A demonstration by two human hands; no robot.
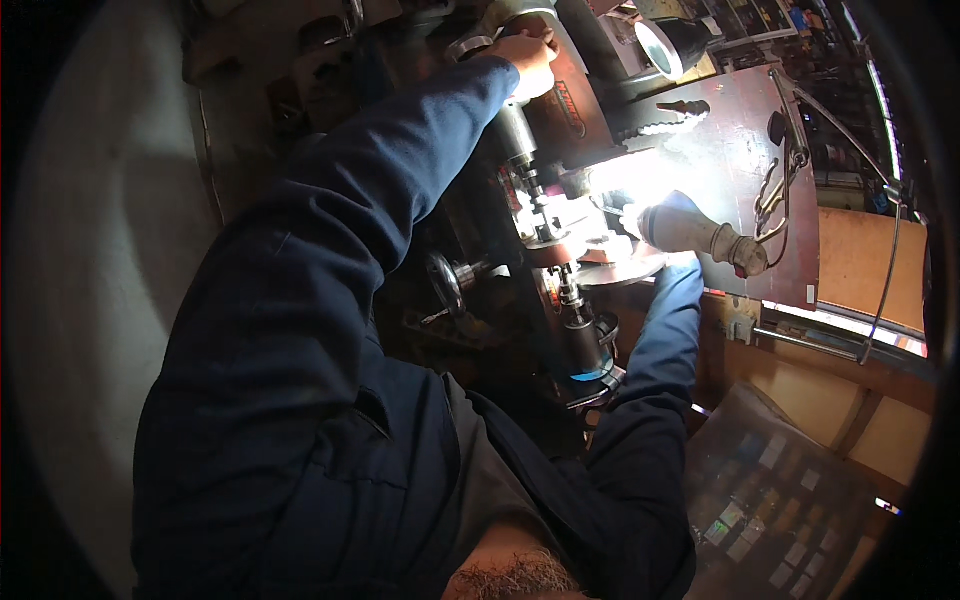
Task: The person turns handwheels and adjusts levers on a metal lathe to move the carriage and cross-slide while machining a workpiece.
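My left hand (532, 64) is at the far end of a dark red machine (572, 95). Its fingers are bent over a part there, which the hand itself hides. Below it, a metal cylinder (516, 130) leads to a shaft with a round reddish collar (556, 250), and a second dark cylinder (582, 345) lies nearer to me. My right hand (682, 262) is beside a thin round disc (622, 268), at the disc's right edge. Glare and a lit work lamp (690, 225) mostly cover its fingers, so its grip is unclear.
A handwheel (447, 284) with a crank sticks out left of the machine. Behind the lamp stands a grey metal panel (745, 130) with a jointed arm (795, 150) along its edge. A second lamp (665, 48) hangs at the back. Low at the right is a case of small packets (765, 500).
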